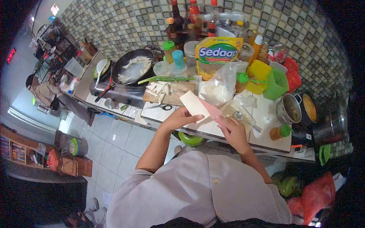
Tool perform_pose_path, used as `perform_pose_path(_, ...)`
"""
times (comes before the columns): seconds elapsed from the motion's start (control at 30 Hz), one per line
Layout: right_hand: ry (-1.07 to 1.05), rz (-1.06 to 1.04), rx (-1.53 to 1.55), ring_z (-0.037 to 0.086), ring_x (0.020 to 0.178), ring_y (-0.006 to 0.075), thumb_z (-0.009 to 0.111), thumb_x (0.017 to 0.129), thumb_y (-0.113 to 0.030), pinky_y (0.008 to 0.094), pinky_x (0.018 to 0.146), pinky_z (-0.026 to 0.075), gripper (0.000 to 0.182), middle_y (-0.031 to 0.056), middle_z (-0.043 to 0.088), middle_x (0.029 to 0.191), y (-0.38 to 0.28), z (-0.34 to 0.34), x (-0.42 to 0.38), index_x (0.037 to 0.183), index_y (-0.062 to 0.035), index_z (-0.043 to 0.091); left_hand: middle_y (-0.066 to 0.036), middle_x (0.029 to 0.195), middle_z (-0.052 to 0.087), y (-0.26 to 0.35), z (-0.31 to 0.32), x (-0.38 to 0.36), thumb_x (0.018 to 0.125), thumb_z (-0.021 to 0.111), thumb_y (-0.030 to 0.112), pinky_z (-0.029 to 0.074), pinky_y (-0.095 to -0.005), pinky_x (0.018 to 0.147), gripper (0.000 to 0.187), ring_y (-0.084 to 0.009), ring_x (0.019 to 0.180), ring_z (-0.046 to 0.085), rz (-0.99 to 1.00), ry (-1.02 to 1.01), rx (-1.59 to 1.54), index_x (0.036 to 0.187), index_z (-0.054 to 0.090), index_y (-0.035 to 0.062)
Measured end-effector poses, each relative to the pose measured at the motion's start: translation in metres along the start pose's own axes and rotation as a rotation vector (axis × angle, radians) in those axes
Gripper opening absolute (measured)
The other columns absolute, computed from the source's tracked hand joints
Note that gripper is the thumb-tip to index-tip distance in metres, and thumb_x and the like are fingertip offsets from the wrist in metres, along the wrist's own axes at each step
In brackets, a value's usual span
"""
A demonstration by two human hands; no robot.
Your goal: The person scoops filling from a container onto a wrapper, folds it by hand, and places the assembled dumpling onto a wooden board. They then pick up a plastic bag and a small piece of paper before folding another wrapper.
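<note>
Pinching packet [199, 107]: left hand [181, 119], right hand [232, 131].

We see the cutting board [169, 95] on the tabletop [268, 129], just right of the stove [121, 93] carrying the pan [133, 66]. Scissors [161, 107] lie before the board, bottles [190, 21] behind it, and the pot [291, 108] stands far right.

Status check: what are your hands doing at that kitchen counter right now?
Left hand and right hand both gripping a thin pale sheet. Scissors lie nearby on counter.
</note>
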State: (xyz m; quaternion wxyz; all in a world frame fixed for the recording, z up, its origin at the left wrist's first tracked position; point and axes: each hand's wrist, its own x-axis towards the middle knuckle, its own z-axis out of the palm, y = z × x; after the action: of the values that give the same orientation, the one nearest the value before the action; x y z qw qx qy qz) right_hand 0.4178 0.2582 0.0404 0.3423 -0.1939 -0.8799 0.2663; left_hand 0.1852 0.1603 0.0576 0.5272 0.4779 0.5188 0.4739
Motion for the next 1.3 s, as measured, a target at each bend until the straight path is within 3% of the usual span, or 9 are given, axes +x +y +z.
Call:
perform_pose_path(0.17,-0.017,0.089,-0.091,0.064,0.084,0.0253,0.069,0.076,-0.006,0.0332,0.072,0.051,0.026,0.0088,0.066,0.096,0.0,-0.015,-0.013,0.101,-0.012,0.067,-0.002,0.094,0.063,-0.009,0.007,0.014,0.094,0.052,0.036,0.047,-0.028,0.077,0.037,-0.0092,0.087,0.057,-0.055,0.121,0.032,0.105,0.062,0.0019)
perform_pose_path(0.23,-0.013,0.102,-0.119,0.064,0.083,0.0251,0.069,0.076,-0.007,0.0332,0.071,0.051,0.026,0.0082,0.066,0.096,0.001,-0.018,-0.017,0.101,-0.0124,0.067,-0.002,0.094,0.063,-0.008,0.018,0.017,0.094,0.053,0.035,0.046,-0.0275,0.077,0.036,-0.009,0.086,0.056,0.018,0.25,-0.02,0.103,0.063,0.0017)
perform_pose_path(0.3,0.003,0.083,-0.113,0.063,0.08,0.0252,0.069,0.076,-0.007,0.0331,0.068,0.051,0.026,0.0077,0.065,0.094,0.001,-0.02,-0.018,0.102,-0.0132,0.067,-0.004,0.099,0.063,-0.017,0.024,0.022,0.092,0.056,0.031,0.046,-0.0281,0.077,0.033,-0.0111,0.088,0.058,0.024,0.248,-0.107,0.108,0.059,0.0011)
perform_pose_path(0.4,-0.039,0.106,-0.13,0.062,0.077,0.0265,0.065,0.081,-0.019,0.0354,0.067,0.051,0.025,0.0069,0.062,0.091,0.004,-0.018,-0.024,0.107,-0.0192,0.065,-0.006,0.105,0.062,-0.023,0.042,0.028,0.091,0.06,0.02,0.049,-0.0279,0.08,0.032,-0.0143,0.092,0.061,0.107,0.373,-0.559,0.115,0.054,0.001)
perform_pose_path(0.63,-0.111,0.096,-0.086,0.062,0.074,0.0259,0.065,0.081,-0.018,0.0352,0.064,0.052,0.031,0.0067,0.061,0.089,0.011,0.007,-0.033,0.112,-0.0198,0.063,-0.007,0.106,0.061,-0.036,0.049,0.026,0.091,0.059,0.016,0.049,-0.0295,0.082,0.033,-0.0145,0.094,0.06,0.129,0.551,-0.706,0.118,0.051,0.001)
perform_pose_path(0.7,-0.101,0.043,-0.026,0.062,0.074,0.0261,0.065,0.081,-0.018,0.0356,0.063,0.052,0.033,0.0071,0.061,0.09,0.012,0.021,-0.036,0.114,-0.0196,0.062,-0.009,0.109,0.057,-0.04,0.049,0.02,0.091,0.059,0.019,0.046,-0.0335,0.089,0.037,-0.0185,0.102,0.056,0.154,0.62,-0.708,0.121,0.046,0.0023)
perform_pose_path(0.8,-0.146,0.06,-0.021,0.063,0.075,0.026,0.065,0.082,-0.018,0.0358,0.064,0.052,0.032,0.008,0.061,0.092,0.003,0.032,-0.033,0.114,-0.0188,0.061,-0.007,0.107,0.057,-0.05,0.047,0.011,0.093,0.056,0.024,0.046,-0.0339,0.088,0.036,-0.018,0.099,0.056,0.142,0.66,-0.815,0.12,0.046,0.0033)
perform_pose_path(1.03,-0.232,0.018,0.02,0.063,0.081,0.028,0.063,0.083,-0.018,0.0373,0.067,0.052,0.03,0.0088,0.061,0.094,-0.003,0.039,-0.015,0.113,-0.0175,0.061,-0.007,0.106,0.06,-0.055,0.037,-0.003,0.096,0.05,0.03,0.047,-0.0301,0.086,0.034,-0.0157,0.097,0.058,0.257,0.76,-0.844,0.117,0.05,0.0031)
perform_pose_path(1.3,-0.234,-0.019,0.04,0.061,0.081,0.0306,0.062,0.082,-0.015,0.0383,0.068,0.051,0.03,0.0101,0.06,0.095,-0.001,0.044,-0.002,0.112,-0.0156,0.061,-0.007,0.101,0.061,-0.053,0.021,-0.013,0.094,0.053,0.027,0.048,-0.0304,0.083,0.03,-0.0167,0.093,0.059,0.201,0.799,-0.717,0.111,0.052,0.0016)
